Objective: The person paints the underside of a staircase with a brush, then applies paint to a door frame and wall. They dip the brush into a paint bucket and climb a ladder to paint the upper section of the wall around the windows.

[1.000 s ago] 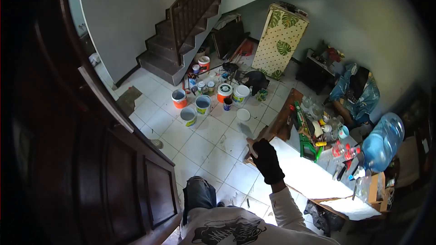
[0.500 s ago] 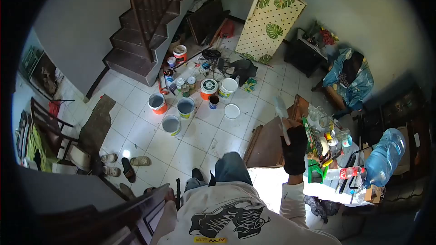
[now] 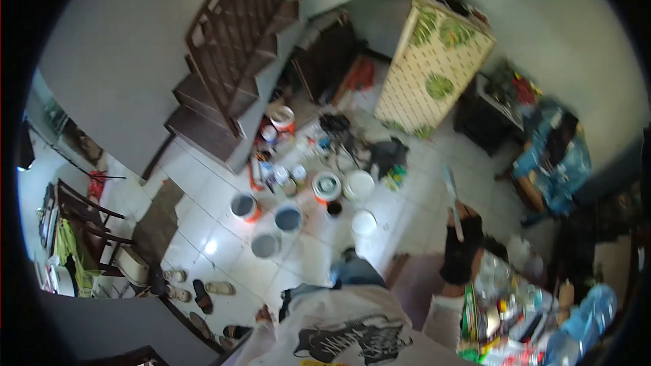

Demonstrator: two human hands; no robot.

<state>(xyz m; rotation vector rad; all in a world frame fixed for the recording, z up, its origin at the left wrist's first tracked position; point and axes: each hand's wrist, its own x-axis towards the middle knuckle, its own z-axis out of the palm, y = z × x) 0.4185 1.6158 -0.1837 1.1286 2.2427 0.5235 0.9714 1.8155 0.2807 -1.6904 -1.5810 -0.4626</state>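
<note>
My right hand (image 3: 462,247), in a black glove with bare fingertips, is closed around a long, pale, flat-ended tool (image 3: 451,190). The tool points up and away from me; motion blur hides its exact kind. Beneath that arm is the cluttered tabletop, with clear plastic bottles (image 3: 494,276) and a large blue water jug (image 3: 582,329) on it. My left hand (image 3: 264,314) is bare, low beside my shirt. Its fingers look loosely extended, with nothing visible in them.
Several paint buckets (image 3: 289,217) stand on the tiled floor ahead, near a round white lid (image 3: 364,223). Brown stairs (image 3: 203,132) rise behind them. A leaf-patterned fridge (image 3: 434,68) stands at the back. Shoes (image 3: 202,296) lie at lower left, near a chair (image 3: 85,213).
My view has shifted and turned, so the room sits lower in frame. My left hand has come off the dark panel edge. The pale tool stays in my right hand.
</note>
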